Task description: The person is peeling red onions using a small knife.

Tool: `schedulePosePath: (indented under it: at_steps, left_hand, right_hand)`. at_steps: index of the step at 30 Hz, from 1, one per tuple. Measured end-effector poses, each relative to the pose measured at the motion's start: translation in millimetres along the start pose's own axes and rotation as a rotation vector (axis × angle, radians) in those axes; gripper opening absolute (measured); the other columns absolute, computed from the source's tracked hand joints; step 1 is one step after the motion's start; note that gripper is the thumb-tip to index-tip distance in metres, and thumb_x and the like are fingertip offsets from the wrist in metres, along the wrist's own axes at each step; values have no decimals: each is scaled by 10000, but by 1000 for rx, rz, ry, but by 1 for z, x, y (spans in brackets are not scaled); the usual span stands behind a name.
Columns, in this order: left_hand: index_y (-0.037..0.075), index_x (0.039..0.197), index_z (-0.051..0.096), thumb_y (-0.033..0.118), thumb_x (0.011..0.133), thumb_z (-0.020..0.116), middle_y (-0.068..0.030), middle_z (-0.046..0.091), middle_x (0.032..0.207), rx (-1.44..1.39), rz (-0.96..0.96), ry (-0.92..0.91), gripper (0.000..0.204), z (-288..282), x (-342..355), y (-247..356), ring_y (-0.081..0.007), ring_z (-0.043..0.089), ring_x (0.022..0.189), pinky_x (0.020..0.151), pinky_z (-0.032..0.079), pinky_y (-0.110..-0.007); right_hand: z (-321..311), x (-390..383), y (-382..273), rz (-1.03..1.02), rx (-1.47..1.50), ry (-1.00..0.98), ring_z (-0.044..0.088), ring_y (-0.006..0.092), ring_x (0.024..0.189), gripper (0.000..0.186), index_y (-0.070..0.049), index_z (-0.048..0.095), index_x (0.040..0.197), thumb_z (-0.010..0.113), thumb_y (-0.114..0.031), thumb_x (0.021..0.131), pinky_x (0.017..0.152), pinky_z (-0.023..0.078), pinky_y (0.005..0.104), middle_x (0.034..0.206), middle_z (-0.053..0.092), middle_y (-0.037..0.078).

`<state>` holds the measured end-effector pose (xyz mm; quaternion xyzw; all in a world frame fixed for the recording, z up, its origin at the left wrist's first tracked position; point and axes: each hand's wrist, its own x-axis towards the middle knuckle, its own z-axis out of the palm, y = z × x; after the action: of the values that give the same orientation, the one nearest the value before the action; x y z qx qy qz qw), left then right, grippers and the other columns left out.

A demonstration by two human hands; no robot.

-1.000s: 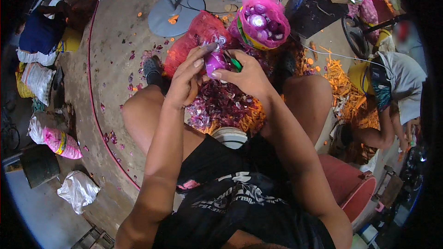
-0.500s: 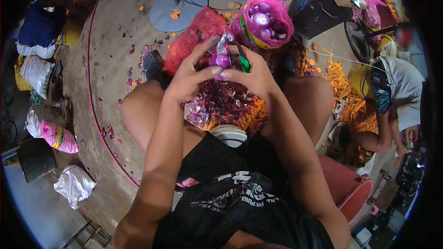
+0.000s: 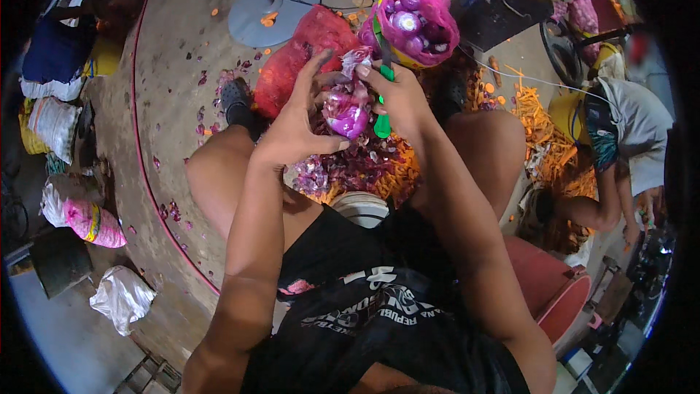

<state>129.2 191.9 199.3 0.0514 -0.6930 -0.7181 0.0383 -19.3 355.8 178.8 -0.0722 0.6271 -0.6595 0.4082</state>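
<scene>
My left hand [image 3: 299, 124] curves around a red onion [image 3: 348, 118], fingers along its left side and thumb reaching beneath it; loose papery skin [image 3: 356, 57] sticks up from its top. My right hand [image 3: 401, 102] grips a green-handled knife [image 3: 383, 122], its blade pointing away from me, with the thumb against that loose skin. A heap of purple peelings [image 3: 332, 168] and orange shreds [image 3: 397, 175] lies beneath, between my legs, above a white bucket [image 3: 361, 208]. A red mesh sack [image 3: 288, 80] and a pink mesh bag of onions [image 3: 408, 22] lie beyond.
A grey pedestal base [image 3: 248, 25] stands beyond, and a red hose [image 3: 146, 168] runs along the left. Sacks [image 3: 58, 124] and a person [image 3: 51, 51] are at left. A co-worker [image 3: 634, 124] bends beside carrot shreds [image 3: 539, 146] at right, near a red tub [image 3: 547, 292].
My left hand's thumb has dropped lower and its grip loosened. The knife has turned upright in my right hand, showing more handle, and the onion shows more loosened skin.
</scene>
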Motion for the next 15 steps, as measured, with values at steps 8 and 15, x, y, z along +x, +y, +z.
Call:
schedulePosePath:
  at_steps: [8,15]
  left_hand:
    - [134,1648,222,25,676,903,-220,552,1406,-70,-140,200,1192,-8,2,-11,-285,580,1295,1111,479,-438]
    - [102,1595,290,22,704,893,-189,648,1294,45,-108,269,1079,-7,5,-13,-268,634,1221,1097,490,-420]
  right_hand:
    - [2,-22,-13,-346,-488,120,696,201,793,585,8,712,1254,817,-463,925,752,556,348,883,741,85]
    - [-14,-32,-16,-633,-811,-131,688,378,1114,457,-13,664,1365,611,-342,1054,962,550,447,1213,691,200]
